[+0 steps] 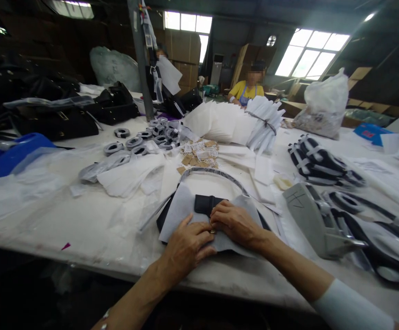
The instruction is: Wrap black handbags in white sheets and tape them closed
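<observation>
Black bag (204, 204) under grey sheet (182, 208) lies on surface (82, 224). Left hand (185, 247), right hand (235, 222) over bag middle: both grips pinch metal fitting (212, 232). Likely fastening step; next needs fine, steady fingerwork.

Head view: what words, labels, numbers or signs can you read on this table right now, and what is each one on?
Nothing here can be read with certainty.
Gray tape dispenser: dark hand-drawn marks on its side, not legible.
Small tags: there is print, but it is too small to read.
Blue packet: a red printed patch, blurred.
Black bag: no lettering shows.
</observation>
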